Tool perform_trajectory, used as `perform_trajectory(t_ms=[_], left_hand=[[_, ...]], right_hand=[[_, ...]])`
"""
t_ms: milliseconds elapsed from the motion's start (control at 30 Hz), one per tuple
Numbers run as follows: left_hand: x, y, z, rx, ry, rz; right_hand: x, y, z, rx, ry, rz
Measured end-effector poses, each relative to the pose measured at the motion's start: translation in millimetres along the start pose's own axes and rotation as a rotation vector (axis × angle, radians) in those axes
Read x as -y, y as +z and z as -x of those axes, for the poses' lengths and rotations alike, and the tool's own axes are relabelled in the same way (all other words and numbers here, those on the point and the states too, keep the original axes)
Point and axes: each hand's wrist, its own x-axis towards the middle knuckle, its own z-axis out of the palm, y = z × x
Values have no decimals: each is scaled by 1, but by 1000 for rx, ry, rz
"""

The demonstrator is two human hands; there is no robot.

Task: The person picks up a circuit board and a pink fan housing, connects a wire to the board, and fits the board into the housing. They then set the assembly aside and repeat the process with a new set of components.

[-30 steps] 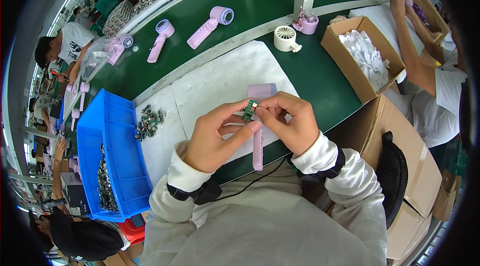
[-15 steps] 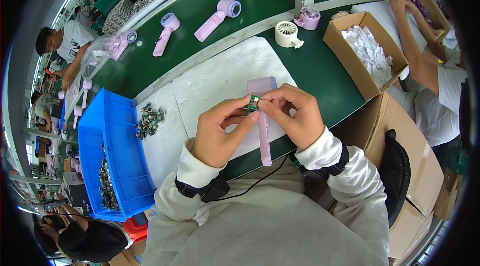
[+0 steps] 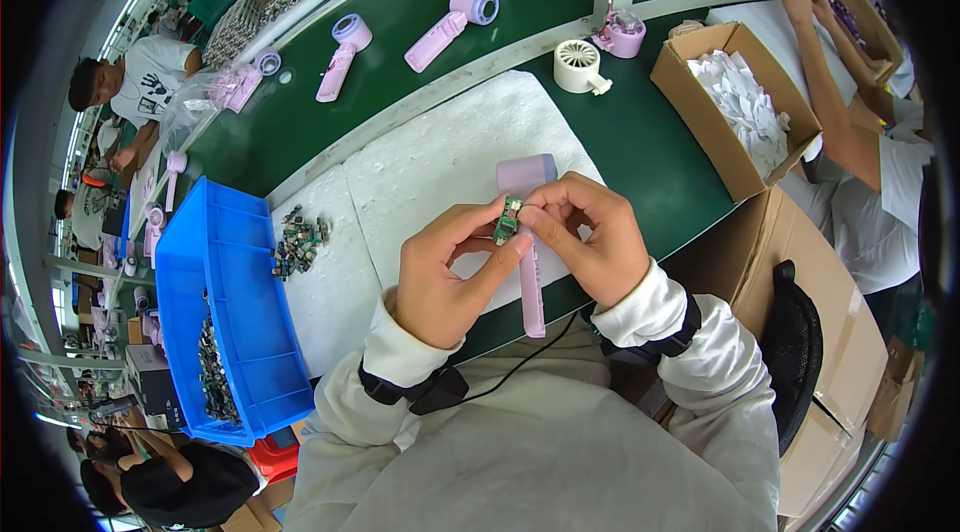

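A small green circuit board (image 3: pixel 508 222) is held up between my two hands, above the white foam sheet. My left hand (image 3: pixel 440 272) is closed, gripping the board's left and lower side between thumb and forefinger. At the opposite edge, the thumb and forefinger of my right hand (image 3: pixel 595 232) pinch together against the board; any thin wire there is too small to make out. Below them lies a pink handheld fan casing (image 3: pixel 525 173), its round head beyond my fingers and its long handle (image 3: pixel 532 297) pointing toward me. My fingers hide part of it.
Left of the foam sheet (image 3: pixel 420 147) stands a blue bin (image 3: pixel 255 322) with boards inside; a pile of boards (image 3: pixel 300 242) lies beside it. Beyond are a white fan head (image 3: pixel 577 68) and pink fans (image 3: pixel 437 40) on a green belt. A carton (image 3: pixel 715 127) of white pieces sits right.
The pink fans on the green belt have shifted right. My left hand has moved slightly right and toward me, and the board has turned a little. Both hands keep their pinch.
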Motion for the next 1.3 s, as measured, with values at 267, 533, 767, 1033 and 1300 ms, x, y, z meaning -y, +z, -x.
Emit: perform_trajectory(t_ms=[267, 533, 767, 1033, 1300], left_hand=[[4, 0, -1, -6, 5, -49], [-14, 21, 10, 45, -133, 210], [-21, -15, -16, 27, -435, 735], [20, -144, -104, -718, -285, 943], [70, -208, -188, -988, -307, 351]], right_hand=[[0, -1, -1, 3, 8, 8], [2, 0, 1, -31, -13, 17], [10, 3, 1, -193, -138, -24], [1, -7, -3, -122, -117, 75], [-1, -2, 2, -9, -175, 190]])
